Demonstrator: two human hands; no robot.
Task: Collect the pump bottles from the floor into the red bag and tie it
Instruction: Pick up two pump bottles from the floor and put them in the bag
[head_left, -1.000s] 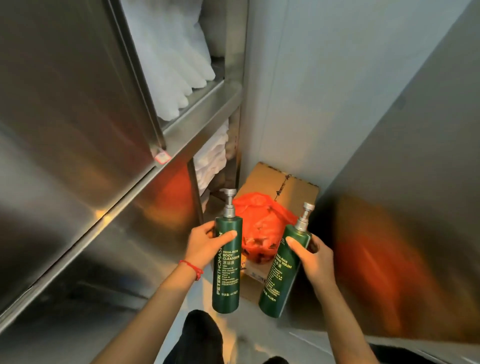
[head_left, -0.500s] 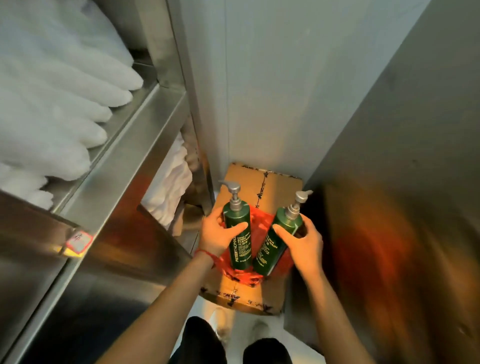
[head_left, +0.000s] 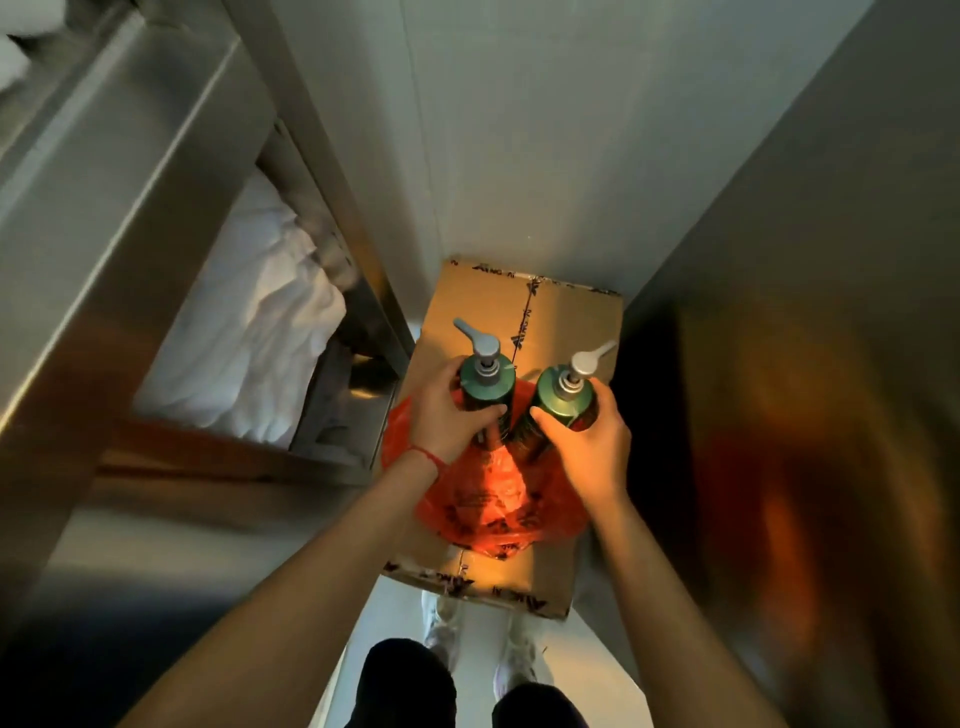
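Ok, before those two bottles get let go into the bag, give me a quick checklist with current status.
1. Left hand grips the left pump bottle: ok.
2. Right hand grips the right pump bottle: ok.
3. Both bottles over the red bag: ok.
4. Bag mouth open wide enough for both: cannot tell, the hands and bottles hide it.
5. Bag supported by the cardboard box: ok, it sits on the box top.
6. Bottle bases already inside the bag: cannot tell.

Red bag atop cardboard box
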